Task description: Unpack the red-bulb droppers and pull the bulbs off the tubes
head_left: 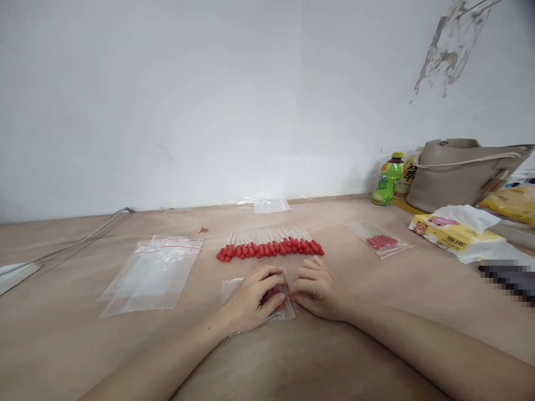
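A clear zip-lock bag (285,314) lies flat before me with red-tipped pieces inside, partly covered by my fingers. My left hand (257,298) curls over the bag, thumb and fingers closed around its filled part. At the bag's right-hand edge, along the zip, my right hand (315,289) has its fingers bent and pinched together; its fingertips partly hide the edge. Just beyond my hands runs a row of thin pale sticks with red bulb-shaped tips (271,248), their tips towards me.
Flat zip-lock bags (152,275) overlap at left; another bag (270,206) lies by the wall. A bag with red-tipped pieces (381,241) is at right, near a tissue pack (455,234), a green bottle (388,179) and a beige handbag (451,175). A grey cable (90,236) crosses far left.
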Motion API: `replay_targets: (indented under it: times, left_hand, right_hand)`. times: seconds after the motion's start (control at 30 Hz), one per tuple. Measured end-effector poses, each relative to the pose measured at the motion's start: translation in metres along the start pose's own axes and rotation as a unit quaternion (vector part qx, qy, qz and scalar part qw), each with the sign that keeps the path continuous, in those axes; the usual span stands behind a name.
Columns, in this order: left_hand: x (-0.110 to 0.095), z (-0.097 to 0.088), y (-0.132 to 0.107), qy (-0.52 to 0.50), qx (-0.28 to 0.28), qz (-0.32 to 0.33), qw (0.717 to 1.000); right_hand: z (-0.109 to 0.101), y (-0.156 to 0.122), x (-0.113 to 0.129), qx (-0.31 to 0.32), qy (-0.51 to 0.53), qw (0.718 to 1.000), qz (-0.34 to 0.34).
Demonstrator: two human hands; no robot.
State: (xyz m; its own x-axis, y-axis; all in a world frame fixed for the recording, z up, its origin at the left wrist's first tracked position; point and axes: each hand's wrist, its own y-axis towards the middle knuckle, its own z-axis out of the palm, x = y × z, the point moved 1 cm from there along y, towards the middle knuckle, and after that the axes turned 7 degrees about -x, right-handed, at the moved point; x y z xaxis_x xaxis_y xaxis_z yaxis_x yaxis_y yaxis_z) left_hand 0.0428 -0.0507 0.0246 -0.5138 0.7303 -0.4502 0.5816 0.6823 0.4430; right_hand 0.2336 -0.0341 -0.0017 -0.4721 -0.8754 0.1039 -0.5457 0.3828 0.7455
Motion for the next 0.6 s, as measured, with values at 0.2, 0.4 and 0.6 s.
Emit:
replay_targets:
  times: [0.2, 0.4, 0.6]
  left_hand:
    - [-0.0014, 0.0, 0.0003, -0.007, -0.003, -0.001, 1.0]
    - [-0.0004, 0.0004, 0.0001, -0.006, -0.001, -0.002, 1.0]
    - [0.0007, 0.0031, -0.0004, 0.011, 0.007, -0.005, 1.0]
  right_hand:
    - [-0.0009, 0.0003, -0.0014, -0.016, -0.026, 1.0, -0.005]
    - [-0.0001, -0.0002, -0.0023, -0.019, -0.02, 0.999, -0.019]
    - [0.0034, -0.0004, -0.003, -0.018, 0.006, 0.999, -0.041]
